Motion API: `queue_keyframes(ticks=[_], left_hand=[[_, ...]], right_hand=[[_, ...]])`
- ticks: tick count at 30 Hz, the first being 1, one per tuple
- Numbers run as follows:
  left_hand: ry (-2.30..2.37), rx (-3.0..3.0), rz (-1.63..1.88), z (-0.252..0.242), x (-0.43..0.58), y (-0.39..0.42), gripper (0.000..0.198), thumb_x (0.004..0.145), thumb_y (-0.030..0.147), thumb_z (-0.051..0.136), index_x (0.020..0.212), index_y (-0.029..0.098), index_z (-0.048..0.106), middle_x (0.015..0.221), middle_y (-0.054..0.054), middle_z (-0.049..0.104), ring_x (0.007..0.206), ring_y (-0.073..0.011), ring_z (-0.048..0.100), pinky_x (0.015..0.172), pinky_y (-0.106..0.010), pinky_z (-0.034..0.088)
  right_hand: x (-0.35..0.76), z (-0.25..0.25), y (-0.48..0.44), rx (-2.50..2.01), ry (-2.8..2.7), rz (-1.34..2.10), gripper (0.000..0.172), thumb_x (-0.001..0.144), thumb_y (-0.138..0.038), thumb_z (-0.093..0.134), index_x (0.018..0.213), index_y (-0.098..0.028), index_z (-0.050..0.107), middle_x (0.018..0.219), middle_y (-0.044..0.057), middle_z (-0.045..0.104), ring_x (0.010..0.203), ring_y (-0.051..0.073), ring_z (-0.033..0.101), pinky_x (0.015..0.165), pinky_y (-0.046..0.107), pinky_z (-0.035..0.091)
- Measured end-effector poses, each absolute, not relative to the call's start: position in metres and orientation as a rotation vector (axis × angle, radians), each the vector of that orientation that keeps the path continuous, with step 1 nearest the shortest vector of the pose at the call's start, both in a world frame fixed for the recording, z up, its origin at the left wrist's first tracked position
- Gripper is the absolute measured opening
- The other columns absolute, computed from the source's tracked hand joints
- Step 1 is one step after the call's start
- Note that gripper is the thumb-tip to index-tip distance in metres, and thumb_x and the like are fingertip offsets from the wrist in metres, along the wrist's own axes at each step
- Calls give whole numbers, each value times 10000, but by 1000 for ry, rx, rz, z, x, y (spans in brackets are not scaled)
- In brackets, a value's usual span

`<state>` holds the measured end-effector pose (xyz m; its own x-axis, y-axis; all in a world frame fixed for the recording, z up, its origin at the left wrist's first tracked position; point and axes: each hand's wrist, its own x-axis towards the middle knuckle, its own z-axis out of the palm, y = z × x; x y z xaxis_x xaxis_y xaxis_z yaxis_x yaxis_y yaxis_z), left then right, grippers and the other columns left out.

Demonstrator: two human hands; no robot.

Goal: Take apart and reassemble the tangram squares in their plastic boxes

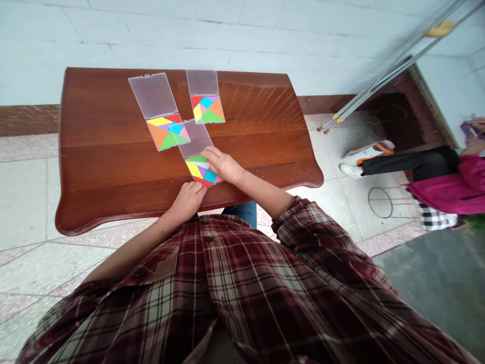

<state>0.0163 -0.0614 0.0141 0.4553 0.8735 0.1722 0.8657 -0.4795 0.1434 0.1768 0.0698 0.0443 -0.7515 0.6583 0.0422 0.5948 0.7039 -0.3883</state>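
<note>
Three open clear plastic cases with coloured tangram pieces lie on a brown wooden table (pixel 94 167). The nearest case (pixel 200 171) sits at the table's front edge, its lid (pixel 195 137) folded back. My right hand (pixel 223 164) rests on this case's far right side, fingers curled over the pieces. My left hand (pixel 188 198) touches the case's near corner at the table edge, fingers bent. A second case (pixel 165 131) lies just behind to the left, with its lid (pixel 153 95) open. The third case (pixel 207 109) lies further back.
Another person in dark trousers and a pink top sits on the floor at the right (pixel 435 177). A wire stand (pixel 382 202) and metal rods (pixel 379 81) are near them. A tiled floor surrounds the table, and a pale wall is behind it.
</note>
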Motion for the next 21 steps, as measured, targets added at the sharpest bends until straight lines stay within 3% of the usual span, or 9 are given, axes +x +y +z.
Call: queue_keyframes(ticks=[8, 11, 15, 18, 21], left_hand=[[1582, 2606, 366, 13, 16, -61, 305, 970, 167, 351, 958, 145, 656, 888, -95, 645, 825, -209, 545, 712, -337, 347], [1585, 2621, 373, 12, 16, -61, 311, 971, 167, 345, 954, 146, 654, 881, -95, 643, 819, -208, 542, 705, -338, 344], [1578, 2638, 372, 13, 15, -61, 306, 971, 173, 355, 970, 138, 658, 869, -94, 641, 816, -213, 543, 703, -341, 346], [1552, 2629, 363, 15, 14, -62, 315, 972, 180, 353, 958, 135, 664, 848, -99, 634, 812, -218, 543, 701, -347, 349], [1472, 2655, 353, 17, 12, -61, 330, 974, 180, 337, 951, 144, 664, 868, -103, 638, 807, -214, 540, 709, -348, 354]], right_hand=[[167, 49, 68, -1065, -2626, 567, 452, 878, -78, 349, 1242, -174, 599, 1299, 107, 598, 1198, 180, 530, 1065, 337, 398], [160, 53, 71, -1108, -2707, 494, 338, 912, -157, 393, 1141, -139, 641, 1178, 136, 637, 1090, 220, 554, 1004, 353, 414], [163, 63, 77, -1168, -2648, 475, 307, 948, -216, 363, 1040, -161, 650, 1077, 115, 647, 1004, 213, 558, 920, 330, 422], [186, 65, 88, -1283, -2360, 577, 240, 902, -201, 415, 1007, -187, 631, 1039, 78, 647, 976, 195, 571, 888, 328, 439], [222, 55, 103, -1515, -2008, 755, 194, 830, -184, 473, 976, -177, 600, 876, 35, 625, 804, 162, 582, 797, 324, 470]])
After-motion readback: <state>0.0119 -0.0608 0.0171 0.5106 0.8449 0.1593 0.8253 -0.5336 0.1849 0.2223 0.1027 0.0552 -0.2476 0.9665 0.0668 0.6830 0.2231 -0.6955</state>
